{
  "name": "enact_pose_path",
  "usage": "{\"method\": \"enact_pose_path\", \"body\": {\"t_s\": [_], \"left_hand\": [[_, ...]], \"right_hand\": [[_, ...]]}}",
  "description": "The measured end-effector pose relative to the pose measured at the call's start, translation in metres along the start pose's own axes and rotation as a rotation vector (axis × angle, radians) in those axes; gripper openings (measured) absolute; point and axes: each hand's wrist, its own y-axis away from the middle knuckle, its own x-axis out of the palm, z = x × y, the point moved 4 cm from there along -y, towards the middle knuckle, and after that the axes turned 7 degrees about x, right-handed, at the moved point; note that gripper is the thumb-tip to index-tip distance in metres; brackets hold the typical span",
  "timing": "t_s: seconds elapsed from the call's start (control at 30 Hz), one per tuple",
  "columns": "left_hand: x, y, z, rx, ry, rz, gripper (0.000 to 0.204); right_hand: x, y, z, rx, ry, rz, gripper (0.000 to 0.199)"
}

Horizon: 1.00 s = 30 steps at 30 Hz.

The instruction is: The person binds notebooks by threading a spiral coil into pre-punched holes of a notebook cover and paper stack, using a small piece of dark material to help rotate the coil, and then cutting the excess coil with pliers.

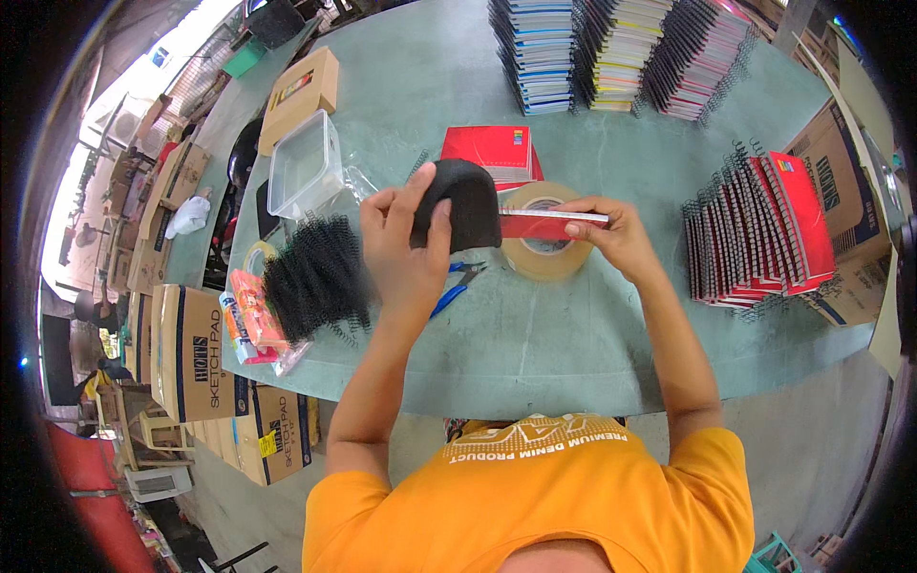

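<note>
My left hand (399,222) is closed on a black, curved, pad-like piece (464,202) with a rounded top. My right hand (616,234) pinches the right end of a thin red notebook (537,227), held nearly edge-on with its white page edge upward. The notebook's left end meets the black piece or passes behind it; I cannot tell which. Beneath the notebook lies a big roll of clear tape (546,265). Blue-handled cutters (449,300) rest near my left wrist. Just beyond my hands sits a small stack of red notebooks (485,143).
Left on the green table (535,353) are a heap of black spiral coils (320,277), a clear plastic tub (308,167) and a cardboard box (298,98). Spiral-bound red notebooks (755,229) stand at right, taller bound stacks (611,57) at the back. Cartons (196,353) stand beside the table.
</note>
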Motion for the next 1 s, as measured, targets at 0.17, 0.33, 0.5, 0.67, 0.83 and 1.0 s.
{"method": "enact_pose_path", "body": {"t_s": [0.17,0.33,0.5,0.67,0.83,1.0], "left_hand": [[0.010,0.009,0.001,0.017,0.083,0.162,0.039],[0.026,0.012,0.000,0.082,0.053,0.306,0.041],[-0.007,-0.009,-0.002,-0.054,0.059,-0.344,0.043],[0.034,0.003,-0.014,0.108,0.169,0.246,0.036],[0.036,-0.003,-0.017,0.131,0.161,0.173,0.034],[0.013,-0.024,-0.023,-0.080,0.185,-0.282,0.036]], "right_hand": [[0.002,-0.001,-0.005,0.072,-0.009,-0.004,0.024],[0.009,0.003,-0.004,0.072,-0.019,-0.013,0.023],[0.007,0.006,-0.003,0.059,0.002,0.004,0.025],[0.007,0.008,-0.009,0.002,0.078,-0.026,0.030],[0.009,0.008,-0.014,0.064,-0.021,0.044,0.028],[0.007,0.008,-0.015,0.117,0.159,0.014,0.026]]}}
